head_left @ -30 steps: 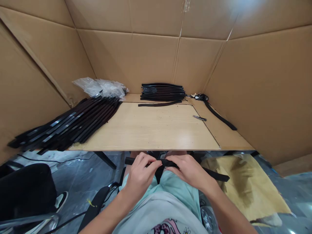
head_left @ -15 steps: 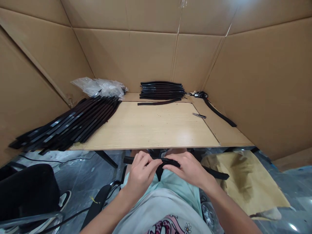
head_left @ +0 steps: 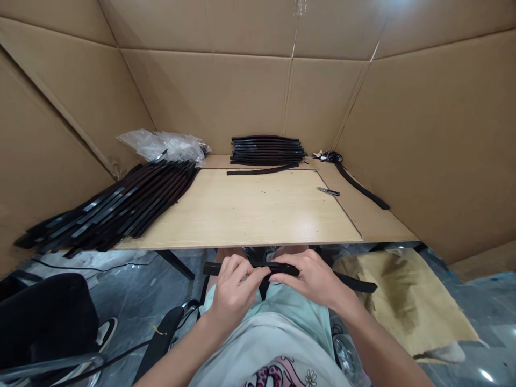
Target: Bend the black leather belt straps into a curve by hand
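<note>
A long black strip (head_left: 357,282) lies crosswise over my lap, below the table's front edge. My left hand (head_left: 237,282) is closed around it left of its middle, and its left end sticks out past the fingers. Close by on the right, my right hand (head_left: 304,274) grips the same strip, with thumb and fingers on opposite sides. The fingertips of both hands nearly meet. The strip's right end reaches out beyond my right wrist and bends slightly downward.
On the table (head_left: 258,215), a big heap of black strips (head_left: 121,201) fills the left side beside clear plastic bags (head_left: 169,145). A neat stack of strips (head_left: 266,150) stands at the back. Thread snips (head_left: 328,191) and a curved strip (head_left: 363,188) lie right. Cardboard walls (head_left: 250,97) enclose the table.
The fingers of my left hand have shifted slightly along the strip. Both hands keep their hold, and the things on the table stay put.
</note>
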A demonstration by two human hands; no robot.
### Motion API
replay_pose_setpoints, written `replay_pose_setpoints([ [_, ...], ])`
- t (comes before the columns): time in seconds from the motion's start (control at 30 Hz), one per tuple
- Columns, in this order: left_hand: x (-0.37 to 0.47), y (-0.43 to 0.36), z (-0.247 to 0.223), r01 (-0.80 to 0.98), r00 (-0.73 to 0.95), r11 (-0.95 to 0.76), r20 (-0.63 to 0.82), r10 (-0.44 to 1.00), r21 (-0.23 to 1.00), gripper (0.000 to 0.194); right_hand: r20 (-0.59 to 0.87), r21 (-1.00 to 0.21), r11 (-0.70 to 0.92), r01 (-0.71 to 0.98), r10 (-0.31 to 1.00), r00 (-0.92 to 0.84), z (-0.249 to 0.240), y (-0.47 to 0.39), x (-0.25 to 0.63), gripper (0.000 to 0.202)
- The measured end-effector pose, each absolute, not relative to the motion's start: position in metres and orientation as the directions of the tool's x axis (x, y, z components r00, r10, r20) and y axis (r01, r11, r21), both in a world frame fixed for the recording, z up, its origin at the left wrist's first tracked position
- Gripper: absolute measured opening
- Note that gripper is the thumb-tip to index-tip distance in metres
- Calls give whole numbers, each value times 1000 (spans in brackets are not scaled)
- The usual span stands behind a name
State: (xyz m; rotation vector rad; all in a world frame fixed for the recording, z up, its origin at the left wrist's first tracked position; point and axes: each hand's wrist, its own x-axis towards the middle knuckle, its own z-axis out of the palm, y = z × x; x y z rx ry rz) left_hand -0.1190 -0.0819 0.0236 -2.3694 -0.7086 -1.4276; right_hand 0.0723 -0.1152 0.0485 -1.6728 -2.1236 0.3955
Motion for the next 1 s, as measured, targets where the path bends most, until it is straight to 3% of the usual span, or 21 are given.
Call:
replay_pose_setpoints([
  [0.3, -118, -85, 24, 584, 376, -811, 890, 257, -12, 22, 182, -442, 239, 865, 968, -175, 47, -115, 72, 54],
  [0.57, -122, -81, 26, 576, 428, -816, 871, 242, -56, 28, 124, -570, 237, 787, 971, -203, 57, -114, 75, 55],
  [1.0, -122, -80, 22, 507, 464, -859, 861, 207, -67, 27, 183, -472, 288, 833, 957, -227, 51, -115, 78, 61],
])
